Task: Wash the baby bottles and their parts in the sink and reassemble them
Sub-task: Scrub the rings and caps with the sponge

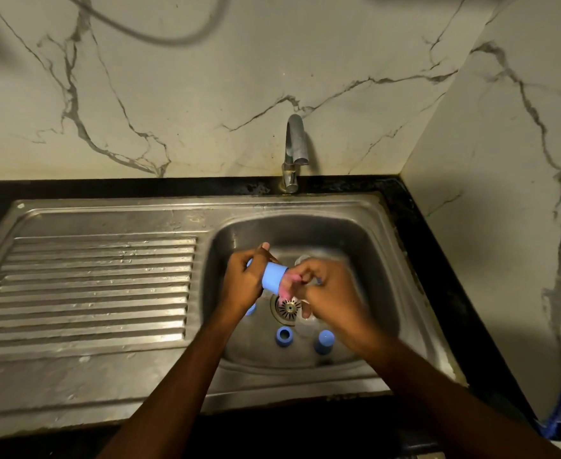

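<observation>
Nearest me, my left forearm point(179, 376) and right forearm point(438, 376) come in from 6 o'clock over the sink point(371, 246). My left hand point(244, 279) is curled round a blue cup point(274, 276), its open end facing 3 o'clock. My right hand point(328, 293), blurred, pinches a pink piece point(285, 284) right at that opening, just above the drain point(288, 307). From the drain, a blue ring point(284, 336) lies at 6 o'clock and a blue cap point(324, 341) at 4 o'clock.

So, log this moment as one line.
left hand: holds cap | right hand: pinches sponge at cap | sink: ring, second cap loose | tap: off
</observation>
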